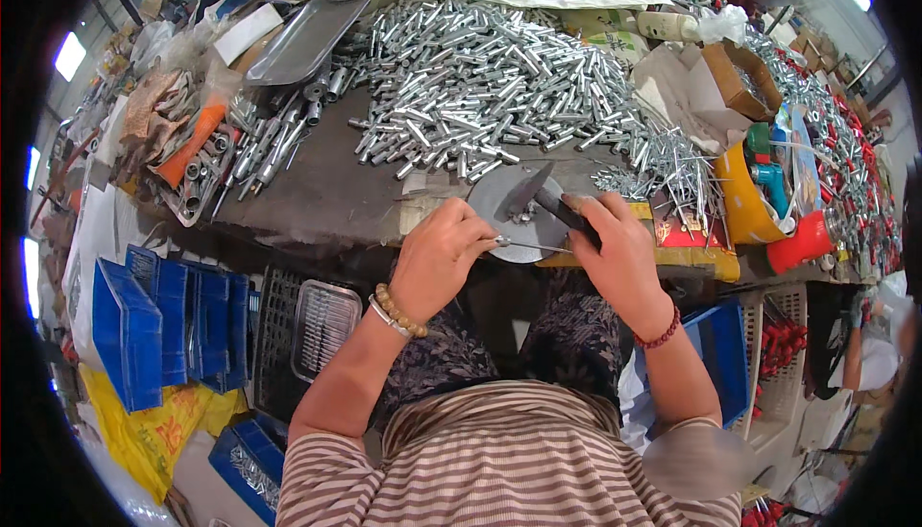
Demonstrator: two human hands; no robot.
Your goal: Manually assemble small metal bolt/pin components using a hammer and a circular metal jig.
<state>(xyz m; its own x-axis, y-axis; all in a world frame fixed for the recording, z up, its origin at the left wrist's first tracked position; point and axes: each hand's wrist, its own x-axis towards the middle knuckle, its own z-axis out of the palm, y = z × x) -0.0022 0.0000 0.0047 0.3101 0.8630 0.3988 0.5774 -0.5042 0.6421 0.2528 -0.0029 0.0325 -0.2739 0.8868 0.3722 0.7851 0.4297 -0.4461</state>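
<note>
My left hand (pixel 444 253) pinches the end of a thin metal rod (pixel 533 245) between thumb and fingertips. The rod points right, across a round grey metal plate (pixel 488 198) at the bench's near edge. My right hand (pixel 619 250) is closed around the black handle of a hammer (pixel 526 193). Its dark, wedge-shaped head sits over the plate, beyond the rod. A few small metal bits (pixel 523 212) lie on the plate by the hammer head. Whether the hammer touches the plate, I cannot tell.
A big heap of shiny metal tubes (pixel 480 75) covers the bench beyond my hands. Thin pins (pixel 677 167) are piled to the right, near a yellow container (pixel 744 196). A metal tray (pixel 309 39) lies at left. Blue bins (pixel 130 335) stand lower left.
</note>
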